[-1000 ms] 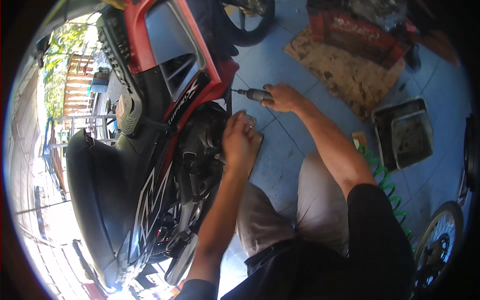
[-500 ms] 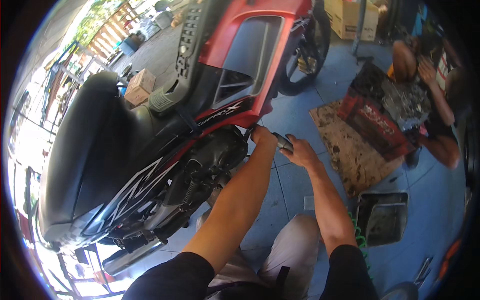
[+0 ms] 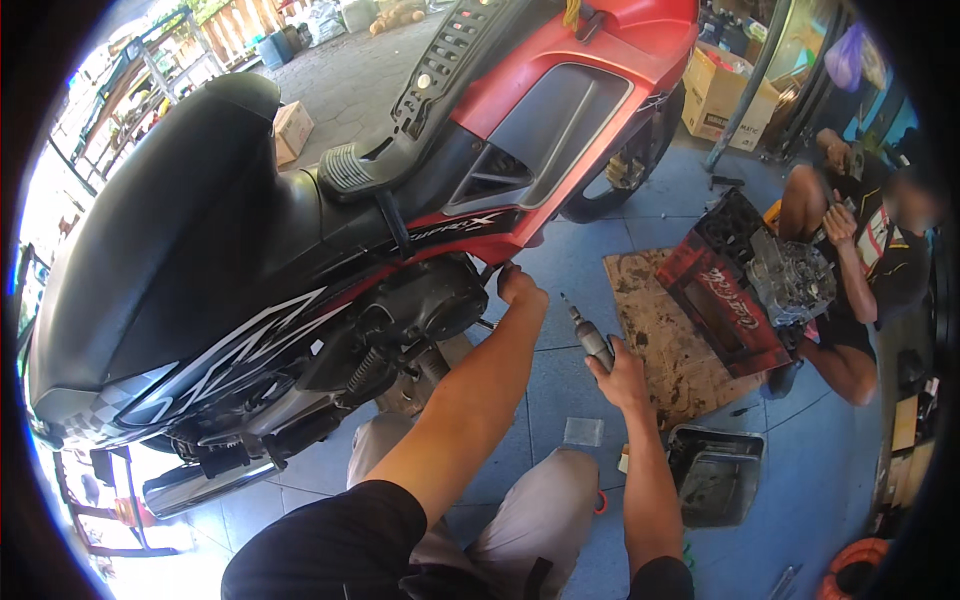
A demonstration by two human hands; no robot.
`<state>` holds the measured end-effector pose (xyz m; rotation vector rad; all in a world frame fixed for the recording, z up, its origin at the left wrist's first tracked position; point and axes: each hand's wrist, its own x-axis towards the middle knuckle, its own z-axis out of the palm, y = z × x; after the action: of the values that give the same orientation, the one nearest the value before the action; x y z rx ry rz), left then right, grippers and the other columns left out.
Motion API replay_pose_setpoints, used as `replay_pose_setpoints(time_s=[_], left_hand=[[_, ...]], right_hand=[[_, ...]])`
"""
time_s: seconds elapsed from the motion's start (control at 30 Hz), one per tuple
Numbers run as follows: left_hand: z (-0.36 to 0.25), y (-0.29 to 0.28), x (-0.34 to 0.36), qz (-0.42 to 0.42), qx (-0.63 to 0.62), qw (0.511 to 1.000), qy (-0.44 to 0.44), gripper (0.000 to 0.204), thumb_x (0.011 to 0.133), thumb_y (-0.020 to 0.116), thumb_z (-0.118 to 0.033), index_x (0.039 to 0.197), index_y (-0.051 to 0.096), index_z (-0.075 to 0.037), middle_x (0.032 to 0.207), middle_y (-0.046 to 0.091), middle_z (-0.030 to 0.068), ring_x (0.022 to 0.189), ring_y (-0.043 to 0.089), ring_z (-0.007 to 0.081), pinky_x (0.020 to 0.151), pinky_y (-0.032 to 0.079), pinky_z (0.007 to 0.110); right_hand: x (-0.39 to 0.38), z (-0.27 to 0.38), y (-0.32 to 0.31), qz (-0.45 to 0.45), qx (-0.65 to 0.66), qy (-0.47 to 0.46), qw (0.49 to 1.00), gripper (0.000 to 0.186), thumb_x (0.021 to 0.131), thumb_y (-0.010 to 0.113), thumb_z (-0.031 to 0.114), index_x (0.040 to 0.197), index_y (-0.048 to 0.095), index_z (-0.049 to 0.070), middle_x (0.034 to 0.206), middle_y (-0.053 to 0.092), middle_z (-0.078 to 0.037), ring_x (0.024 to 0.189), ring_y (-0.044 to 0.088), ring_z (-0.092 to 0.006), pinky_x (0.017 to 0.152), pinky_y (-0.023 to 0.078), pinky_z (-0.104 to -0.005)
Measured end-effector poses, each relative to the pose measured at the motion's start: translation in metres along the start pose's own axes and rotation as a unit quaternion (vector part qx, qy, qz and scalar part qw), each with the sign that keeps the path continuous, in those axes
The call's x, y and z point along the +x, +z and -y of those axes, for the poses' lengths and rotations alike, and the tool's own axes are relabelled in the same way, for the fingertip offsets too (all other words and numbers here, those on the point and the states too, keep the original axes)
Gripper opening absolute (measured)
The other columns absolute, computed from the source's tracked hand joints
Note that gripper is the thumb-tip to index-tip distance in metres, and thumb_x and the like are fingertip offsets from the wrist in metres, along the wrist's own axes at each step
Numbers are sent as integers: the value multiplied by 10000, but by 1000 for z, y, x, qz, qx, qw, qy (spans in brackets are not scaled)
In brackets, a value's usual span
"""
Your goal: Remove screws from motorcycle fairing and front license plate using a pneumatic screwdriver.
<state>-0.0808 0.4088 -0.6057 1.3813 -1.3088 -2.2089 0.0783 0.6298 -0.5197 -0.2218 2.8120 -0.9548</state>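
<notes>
A red and black motorbike (image 3: 170, 250) stands across my left side, its dark engine casing (image 3: 440, 305) exposed below the red bodywork. My left hand (image 3: 520, 285) reaches in at the lower edge of that bodywork, fingers curled; what they grip is hidden. My right hand (image 3: 620, 375) grips a grey power tool (image 3: 590, 338) with a bit pointing up and left, held apart from the bike over the blue tiled floor. A small clear rectangular item (image 3: 583, 432) lies on the tiles below it.
A person (image 3: 890, 250) crouches at the right, working beside a metal engine block (image 3: 785, 280) on a red crate (image 3: 712, 320). Under it lies a stained board (image 3: 635, 290). A metal drip tray (image 3: 715, 480), an orange coil (image 3: 860, 560) and cardboard boxes (image 3: 730, 100) are around.
My view has swung toward the person at the right. My left hand has moved to the bodywork's lower edge; my right hand has pulled the tool back from near it.
</notes>
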Motion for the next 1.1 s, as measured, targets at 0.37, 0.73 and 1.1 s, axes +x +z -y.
replay_pose_setpoints(time_s=[0.37,0.73,1.1], left_hand=[[14,6,-3,24,-296,954,-34,377,946,546,-257,1252,615,-49,1184,663,48,903,521,141,850,392,360],[-6,-13,-76,211,-400,892,21,155,862,541,-138,966,603,-42,895,653,95,683,541,172,629,452,292],[-172,-45,-165,408,-377,831,-23,290,1061,475,-250,1198,613,-35,1103,667,83,1061,608,216,1008,459,387]], right_hand=[[-63,31,-38,-72,4,28,997,647,856,753,338,1321,532,-55,1113,652,-326,1003,664,-470,827,534,-509],[-53,145,-116,-118,-6,-28,993,646,857,730,402,1287,551,-45,979,688,-294,937,673,-465,810,517,-514],[-2,258,-131,-119,-89,-86,985,643,870,705,427,1300,546,-25,1038,664,-335,1035,625,-508,879,507,-534]])
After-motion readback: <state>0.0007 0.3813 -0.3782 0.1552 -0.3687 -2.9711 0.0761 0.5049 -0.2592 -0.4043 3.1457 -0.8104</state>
